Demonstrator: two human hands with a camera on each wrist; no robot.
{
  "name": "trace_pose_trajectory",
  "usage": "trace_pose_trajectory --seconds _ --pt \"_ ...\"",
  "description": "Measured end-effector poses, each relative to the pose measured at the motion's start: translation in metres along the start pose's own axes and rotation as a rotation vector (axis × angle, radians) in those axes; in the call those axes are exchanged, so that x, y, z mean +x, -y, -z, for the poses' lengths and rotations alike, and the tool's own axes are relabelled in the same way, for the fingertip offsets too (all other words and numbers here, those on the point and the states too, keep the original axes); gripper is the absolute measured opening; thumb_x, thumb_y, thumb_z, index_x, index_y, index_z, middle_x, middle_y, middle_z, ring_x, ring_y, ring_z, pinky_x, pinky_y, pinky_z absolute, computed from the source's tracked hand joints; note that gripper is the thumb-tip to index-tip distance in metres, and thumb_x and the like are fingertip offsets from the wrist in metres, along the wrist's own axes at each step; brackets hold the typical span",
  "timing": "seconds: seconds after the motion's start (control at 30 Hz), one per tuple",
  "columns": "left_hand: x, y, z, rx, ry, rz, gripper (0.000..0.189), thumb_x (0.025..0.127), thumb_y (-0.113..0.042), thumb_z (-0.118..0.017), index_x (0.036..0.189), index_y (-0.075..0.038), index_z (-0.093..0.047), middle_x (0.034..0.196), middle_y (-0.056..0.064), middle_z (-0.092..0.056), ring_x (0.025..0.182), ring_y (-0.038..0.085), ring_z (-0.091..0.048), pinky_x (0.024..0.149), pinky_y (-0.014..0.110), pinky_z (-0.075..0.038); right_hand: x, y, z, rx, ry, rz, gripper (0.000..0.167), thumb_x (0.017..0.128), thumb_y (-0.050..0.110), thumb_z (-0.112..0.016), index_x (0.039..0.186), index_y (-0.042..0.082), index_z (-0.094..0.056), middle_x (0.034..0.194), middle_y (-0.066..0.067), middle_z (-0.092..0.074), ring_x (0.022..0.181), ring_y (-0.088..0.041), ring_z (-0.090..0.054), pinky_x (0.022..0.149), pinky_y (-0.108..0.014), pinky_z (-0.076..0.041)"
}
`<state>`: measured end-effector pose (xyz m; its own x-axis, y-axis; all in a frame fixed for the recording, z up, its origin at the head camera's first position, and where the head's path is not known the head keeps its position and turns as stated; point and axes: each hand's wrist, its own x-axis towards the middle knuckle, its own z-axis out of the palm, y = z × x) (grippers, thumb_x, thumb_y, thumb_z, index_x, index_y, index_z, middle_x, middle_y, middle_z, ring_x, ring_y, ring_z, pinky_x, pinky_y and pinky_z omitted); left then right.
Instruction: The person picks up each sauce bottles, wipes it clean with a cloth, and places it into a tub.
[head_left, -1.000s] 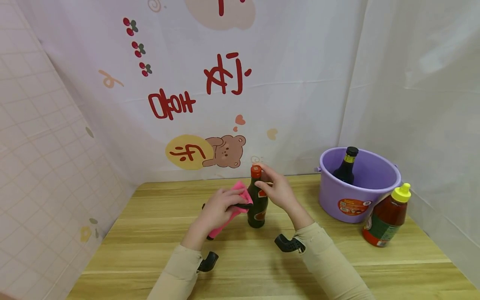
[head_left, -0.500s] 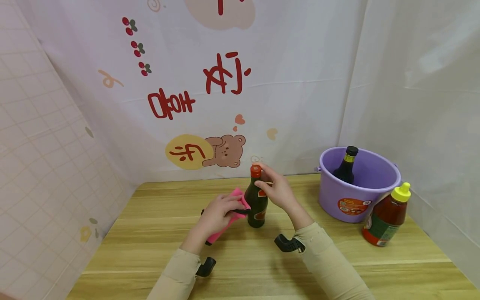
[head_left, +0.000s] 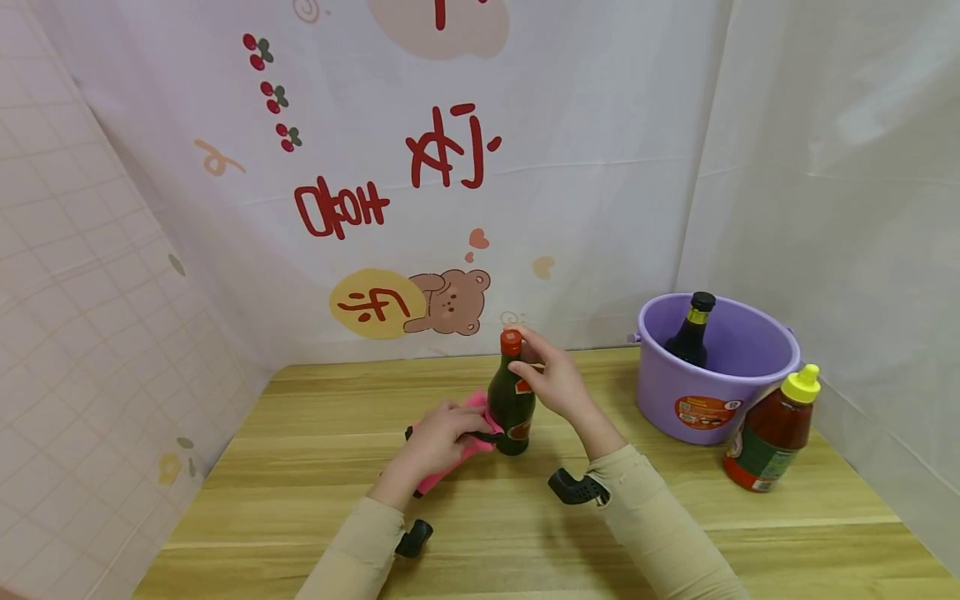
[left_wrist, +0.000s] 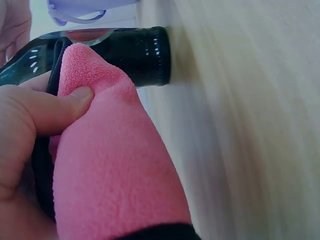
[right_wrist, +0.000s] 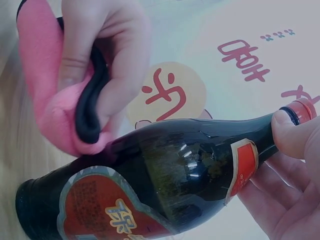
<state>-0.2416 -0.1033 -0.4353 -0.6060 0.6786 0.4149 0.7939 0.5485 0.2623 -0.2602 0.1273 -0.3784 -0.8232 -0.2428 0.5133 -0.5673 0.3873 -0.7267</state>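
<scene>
A dark green glass bottle (head_left: 512, 400) with a red cap and red labels stands upright on the wooden table. My right hand (head_left: 558, 383) holds it by the neck, thumb and fingers around the part just below the cap. In my left hand (head_left: 438, 437) a pink cloth (left_wrist: 115, 160) with black edging is pinched between thumb and fingers. The bunched cloth touches the lower left side of the bottle, as the right wrist view also shows. Some of the cloth hangs below the left hand toward the table.
To the right stands a purple bucket (head_left: 652, 387) with a dark, black-capped bottle (head_left: 690, 337) inside. A red sauce bottle (head_left: 772, 433) with a yellow cap is in front of the bucket. A printed white curtain (head_left: 600, 208) hangs behind the table (head_left: 300, 467).
My left hand has moved the cloth down along the bottle's left side, from near its shoulder to its lower body. The right hand and the bottle have stayed in place.
</scene>
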Motion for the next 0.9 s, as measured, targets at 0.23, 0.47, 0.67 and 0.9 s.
trace_pose_trajectory --seconds 0.23,0.47,0.67,0.9 --pt "0.001 0.001 -0.006 -0.010 0.061 -0.018 0.015 0.085 -0.015 -0.078 0.100 -0.017 -0.077 0.101 -0.006 -0.073 0.089 0.013 -0.064 0.087 0.040 -0.046 -0.001 0.002 0.000 -0.010 -0.002 -0.012 0.056 0.094 0.007 -0.067 0.147 0.015 -0.050 0.112 -0.016 -0.068 0.102 -0.033 -0.068 0.071 -0.036 -0.059" --pt "0.005 -0.001 -0.010 0.032 0.140 0.017 0.013 0.085 -0.022 -0.078 0.098 -0.018 -0.078 0.095 -0.009 -0.073 0.083 0.015 -0.061 0.079 0.035 -0.047 -0.001 0.003 0.000 -0.012 -0.010 0.000 0.055 0.094 0.007 -0.067 0.146 0.014 -0.050 0.111 -0.017 -0.068 0.101 -0.033 -0.068 0.070 -0.036 -0.059" --pt "0.008 -0.001 -0.013 0.051 0.211 0.097 0.013 0.086 -0.013 -0.078 0.095 -0.023 -0.078 0.094 -0.014 -0.072 0.080 0.015 -0.053 0.073 0.032 -0.044 -0.001 0.003 0.000 -0.016 -0.012 0.004 0.054 0.094 0.007 -0.067 0.145 0.013 -0.050 0.110 -0.017 -0.068 0.100 -0.033 -0.068 0.068 -0.035 -0.059" --pt "0.009 0.001 -0.011 0.049 0.245 0.100 0.021 0.085 -0.006 -0.075 0.095 -0.023 -0.078 0.093 -0.014 -0.071 0.080 0.014 -0.055 0.079 0.035 -0.046 -0.001 0.003 0.000 -0.025 -0.011 -0.005 0.054 0.095 0.006 -0.067 0.145 0.014 -0.050 0.111 -0.017 -0.068 0.100 -0.033 -0.068 0.069 -0.035 -0.059"
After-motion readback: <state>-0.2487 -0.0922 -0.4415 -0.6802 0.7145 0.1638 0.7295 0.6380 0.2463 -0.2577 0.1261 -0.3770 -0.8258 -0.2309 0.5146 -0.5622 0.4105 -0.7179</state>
